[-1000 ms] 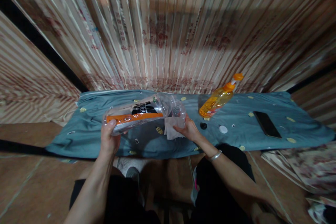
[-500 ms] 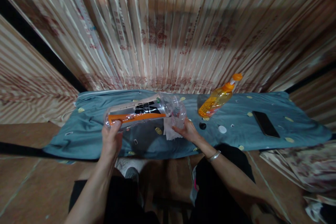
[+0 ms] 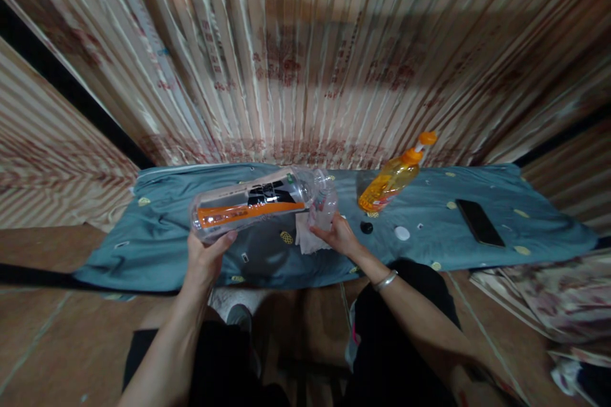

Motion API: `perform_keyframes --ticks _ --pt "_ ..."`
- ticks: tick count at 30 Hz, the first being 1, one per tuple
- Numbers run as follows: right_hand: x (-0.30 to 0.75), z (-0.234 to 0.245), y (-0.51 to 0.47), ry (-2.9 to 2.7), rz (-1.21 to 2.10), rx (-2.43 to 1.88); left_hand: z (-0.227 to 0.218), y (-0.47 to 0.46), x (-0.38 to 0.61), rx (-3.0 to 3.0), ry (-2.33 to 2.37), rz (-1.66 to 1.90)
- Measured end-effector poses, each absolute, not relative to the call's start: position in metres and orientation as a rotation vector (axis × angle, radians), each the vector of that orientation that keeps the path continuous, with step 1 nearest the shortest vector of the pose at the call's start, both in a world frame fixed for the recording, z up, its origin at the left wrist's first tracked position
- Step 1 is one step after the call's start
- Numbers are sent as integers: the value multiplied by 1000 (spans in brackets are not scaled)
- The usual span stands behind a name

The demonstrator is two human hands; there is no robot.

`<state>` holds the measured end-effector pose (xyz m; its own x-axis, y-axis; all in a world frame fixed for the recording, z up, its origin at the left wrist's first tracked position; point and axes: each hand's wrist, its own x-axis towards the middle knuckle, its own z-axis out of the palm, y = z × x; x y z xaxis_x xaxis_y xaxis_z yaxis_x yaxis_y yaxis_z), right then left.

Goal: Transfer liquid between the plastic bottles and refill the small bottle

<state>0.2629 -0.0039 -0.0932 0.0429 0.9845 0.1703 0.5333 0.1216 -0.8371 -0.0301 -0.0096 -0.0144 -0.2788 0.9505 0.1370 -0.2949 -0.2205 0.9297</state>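
My left hand [image 3: 207, 254] is closed around the base end of a large clear plastic bottle [image 3: 252, 203] with a black and orange label. The bottle lies nearly level, its neck end to the right and slightly raised. My right hand [image 3: 340, 235] is closed on a small clear plastic container [image 3: 326, 206] by the bottle's mouth. Whether the two touch is hard to make out. Under the container, a pale cloth [image 3: 308, 240] lies on the table cover. Any liquid in the large bottle cannot be made out.
A pump bottle with orange liquid [image 3: 389, 184] stands right of my hands. Before it lie a black cap [image 3: 366, 227] and a white round lid [image 3: 401, 233]. Further right is a phone [image 3: 480, 222]. A blue-green cloth [image 3: 157, 248] covers the table; a curtain [image 3: 305, 63] hangs behind.
The large bottle has turned slightly in my left hand, and my thumb has moved from its label to its lower edge. My right hand keeps hold of the small container.
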Motion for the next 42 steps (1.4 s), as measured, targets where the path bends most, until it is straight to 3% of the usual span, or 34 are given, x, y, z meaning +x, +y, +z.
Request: perform_keyframes --ticks 42 --pt "270 -117 4 -1589 719 -1463 -28 -7 -45 1133 1177 1657"
